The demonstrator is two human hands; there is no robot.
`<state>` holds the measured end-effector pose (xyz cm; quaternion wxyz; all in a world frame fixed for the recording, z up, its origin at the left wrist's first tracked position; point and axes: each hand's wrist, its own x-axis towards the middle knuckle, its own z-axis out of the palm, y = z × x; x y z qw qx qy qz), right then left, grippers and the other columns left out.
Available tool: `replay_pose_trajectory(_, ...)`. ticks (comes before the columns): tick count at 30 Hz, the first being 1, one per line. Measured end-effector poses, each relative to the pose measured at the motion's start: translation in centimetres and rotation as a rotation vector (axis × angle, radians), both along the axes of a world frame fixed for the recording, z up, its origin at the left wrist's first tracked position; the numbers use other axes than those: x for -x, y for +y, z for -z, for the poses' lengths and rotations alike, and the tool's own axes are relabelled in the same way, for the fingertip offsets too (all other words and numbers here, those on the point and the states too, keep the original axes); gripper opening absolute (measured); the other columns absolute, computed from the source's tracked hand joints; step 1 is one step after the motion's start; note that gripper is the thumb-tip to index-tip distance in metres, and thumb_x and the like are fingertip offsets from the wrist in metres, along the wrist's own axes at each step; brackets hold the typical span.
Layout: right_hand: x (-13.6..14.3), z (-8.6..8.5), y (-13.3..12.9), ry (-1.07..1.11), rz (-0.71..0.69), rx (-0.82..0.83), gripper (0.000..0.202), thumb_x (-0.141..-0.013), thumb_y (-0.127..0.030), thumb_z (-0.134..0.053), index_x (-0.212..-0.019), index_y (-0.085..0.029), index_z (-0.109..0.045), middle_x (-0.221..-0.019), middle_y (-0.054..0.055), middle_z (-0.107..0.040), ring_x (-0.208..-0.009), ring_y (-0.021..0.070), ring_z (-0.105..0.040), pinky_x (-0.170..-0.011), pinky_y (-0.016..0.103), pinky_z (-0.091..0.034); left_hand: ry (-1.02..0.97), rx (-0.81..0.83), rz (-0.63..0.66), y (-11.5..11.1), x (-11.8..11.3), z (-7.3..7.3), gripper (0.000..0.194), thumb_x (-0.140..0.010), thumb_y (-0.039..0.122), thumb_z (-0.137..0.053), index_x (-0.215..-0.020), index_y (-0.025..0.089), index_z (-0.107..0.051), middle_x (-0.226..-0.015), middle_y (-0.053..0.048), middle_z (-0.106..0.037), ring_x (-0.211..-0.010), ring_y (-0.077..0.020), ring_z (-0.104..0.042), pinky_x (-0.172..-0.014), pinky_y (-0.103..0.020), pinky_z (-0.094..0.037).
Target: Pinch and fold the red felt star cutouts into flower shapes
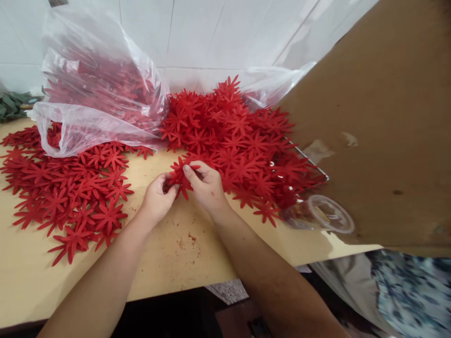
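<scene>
A pale yellow-brown tabletop (190, 272) stood against a white panelled wall (197, 33). The red, star-shaped, many-petalled flower piece (181, 178) was between the person's hands: the left hand (157, 199) pinched its left side, while the right hand (209, 190) gripped its right, thumb uppermost. A heap of similar red flower pieces (239, 141) lay just beyond the right hand.

A bright red flower cutout (179, 174), pinched from both sides, is held just left of the frame's center, its slender, round-tipped petals splayed up, left and down, its middle partly covered. Matching loose cutouts lie jumbled in a broad heap (81, 202) at the frame's left and a taller, denser heap (239, 141) right of center.
</scene>
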<state>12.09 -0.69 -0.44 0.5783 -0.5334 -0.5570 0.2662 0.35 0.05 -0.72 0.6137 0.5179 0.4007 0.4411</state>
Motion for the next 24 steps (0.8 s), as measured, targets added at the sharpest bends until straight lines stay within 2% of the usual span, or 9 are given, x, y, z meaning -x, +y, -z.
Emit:
replay_pose_trajectory(3,-0.5,-0.1,0.3,0.123,0.026,0.043,0.024,-0.074,-0.043,-0.056,-0.07,-0.019,-0.056,-0.067,0.0,-0.058,-0.064,0.0116,-0.055,-0.067,0.029,-0.048,0.058,-0.003,0.002,-0.1,0.1,0.2,0.014,-0.071,0.006,-0.051,-0.083,0.014,-0.052,-0.08,-0.002,-0.06,-0.07,-0.0091,-0.054,-0.072,-0.024,-0.044)
replay_pose_trajectory(7,-0.9,-0.7,0.3,0.234,0.096,0.043,0.026,-0.069,-0.045,-0.061,-0.068,-0.02,-0.054,-0.064,-0.001,-0.059,-0.06,0.0109,-0.056,-0.063,0.027,-0.049,0.092,-0.014,-0.022,-0.3,0.1,0.2,0.012,-0.072,0.007,-0.051,-0.081,0.015,-0.051,-0.077,0.0,-0.057,-0.068,-0.0081,-0.052,-0.069,-0.022,-0.042)
replay_pose_trajectory(11,-1.3,-1.1,0.0,0.19,0.079,0.099,0.03,-0.07,-0.049,-0.058,-0.066,-0.019,-0.054,-0.059,-0.002,-0.058,-0.052,0.0097,-0.052,-0.054,0.025,-0.046,0.089,0.024,-0.058,-0.3,0.2,0.1,0.011,-0.073,0.009,-0.05,-0.082,0.015,-0.051,-0.077,0.0,-0.056,-0.067,-0.008,-0.051,-0.067,-0.022,-0.041)
replay_pose_trajectory(15,-1.8,-0.8,-0.1,0.12,0.147,0.137,0.041,-0.073,-0.055,-0.052,-0.055,-0.019,-0.048,-0.047,-0.004,-0.046,-0.044,0.0073,-0.041,-0.043,0.022,-0.035,0.075,0.036,-0.064,-0.1,0.2,0.2,0.009,-0.073,0.011,-0.051,-0.081,0.015,-0.051,-0.076,0.0,-0.056,-0.065,-0.0078,-0.05,-0.064,-0.022,-0.041)
replay_pose_trajectory(19,-2.0,-0.7,0.2,0.13,0.134,0.107,0.04,-0.073,-0.057,-0.049,-0.058,-0.02,-0.047,-0.048,-0.004,-0.044,-0.045,0.0084,-0.042,-0.045,0.023,-0.035,0.061,0.054,-0.052,-0.1,0.3,0.2,0.009,-0.074,0.012,-0.051,-0.082,0.016,-0.05,-0.073,0.001,-0.055,-0.062,-0.0069,-0.049,-0.06,-0.02,-0.04)
replay_pose_trajectory(24,-2.3,-0.8,0.9,0.241,0.075,0.072,0.029,-0.065,-0.047,-0.063,-0.069,-0.022,-0.049,-0.054,-0.006,-0.049,-0.046,0.008,-0.044,-0.047,0.022,-0.038,0.073,0.044,-0.044,-0.1,0.3,-0.1,0.009,-0.073,0.012,-0.051,-0.082,0.015,-0.051,-0.073,0.001,-0.055,-0.06,-0.0069,-0.048,-0.059,-0.021,-0.039)
